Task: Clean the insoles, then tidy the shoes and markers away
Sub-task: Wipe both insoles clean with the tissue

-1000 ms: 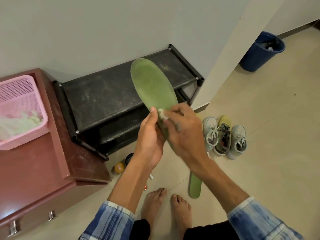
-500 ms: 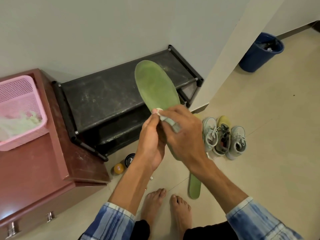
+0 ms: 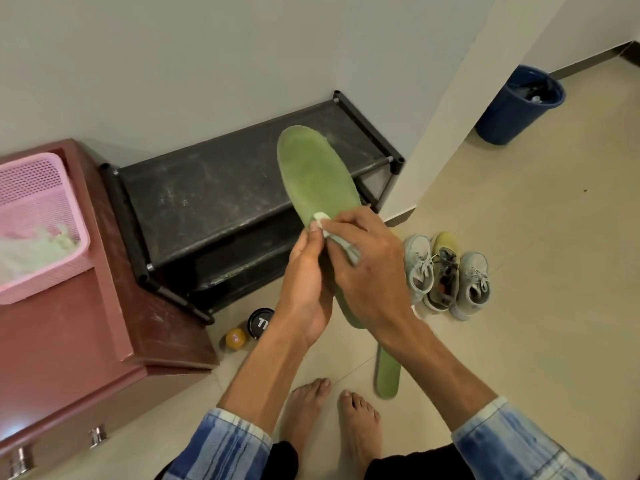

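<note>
Wipe (image 3: 321, 218) barely shifted along insole (image 3: 317, 174) since a second ago; toe end drifted slightly right. Your left hand (image 3: 306, 282) fingers curl round insole mid-length, above rack (image 3: 207, 188); right hand (image 3: 370, 271) pinches wipe onto it. Cleaning likely unfinished: second insole (image 3: 386, 374) on floor (image 3: 519, 341), shoes (image 3: 446, 271) untidied.

both forearms bare, raised forward, wrists close together. left grip (image 3: 306, 292) holds the insole (image 3: 317, 174) from the left, thumb up along its edge. right grip (image 3: 372, 275), knuckles up, pinches a white wipe (image 3: 321, 224) onto its face.
</note>
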